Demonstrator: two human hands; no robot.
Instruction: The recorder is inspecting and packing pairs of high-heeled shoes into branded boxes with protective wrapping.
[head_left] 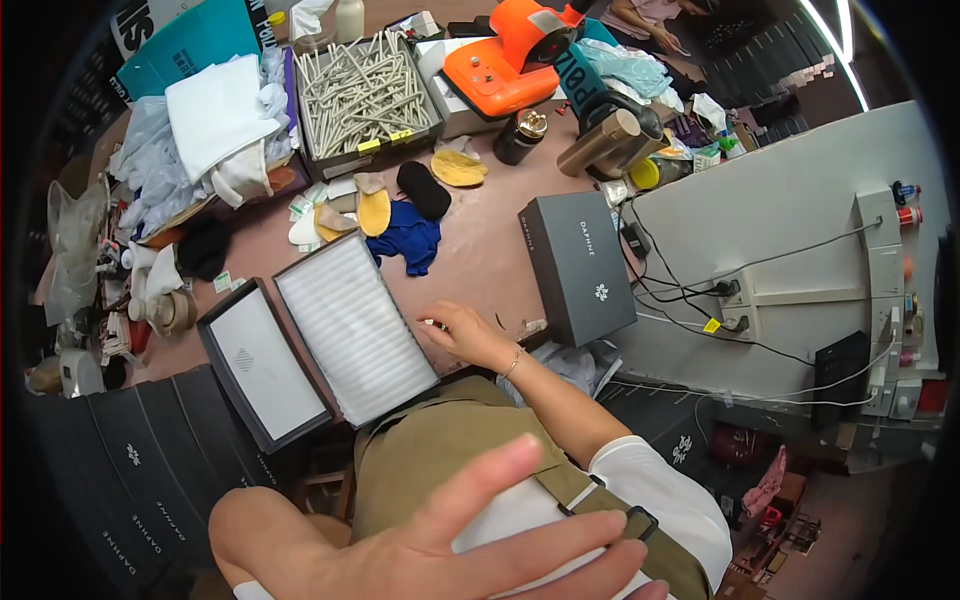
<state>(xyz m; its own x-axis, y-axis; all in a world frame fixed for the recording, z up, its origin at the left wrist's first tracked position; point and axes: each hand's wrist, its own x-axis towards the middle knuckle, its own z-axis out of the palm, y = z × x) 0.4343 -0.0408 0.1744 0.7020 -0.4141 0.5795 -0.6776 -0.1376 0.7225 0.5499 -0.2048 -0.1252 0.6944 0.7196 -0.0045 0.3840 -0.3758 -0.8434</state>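
Observation:
My left hand [490,540] is raised close to the camera with fingers spread, holding nothing. On the pink table, my right hand [462,335] is closed in a pinch, with a small pale thing at its fingertips, too small to name. Just left of it lies an open shoe box [352,330] lined with ribbed white padding. Beside that box, the dark lid [265,365] rests with its white inner side up. A closed dark grey shoe box [578,268] stands to the right of my right hand.
Behind are a blue cloth [408,238], a black bundle [424,190], yellow insoles [458,168], and a tray of pale paper-like sticks [362,95]. An orange device [505,65] and a dark jar [520,137] stand farther back. Cables [690,290] hang at right; stacked boxes [130,480] stand at left.

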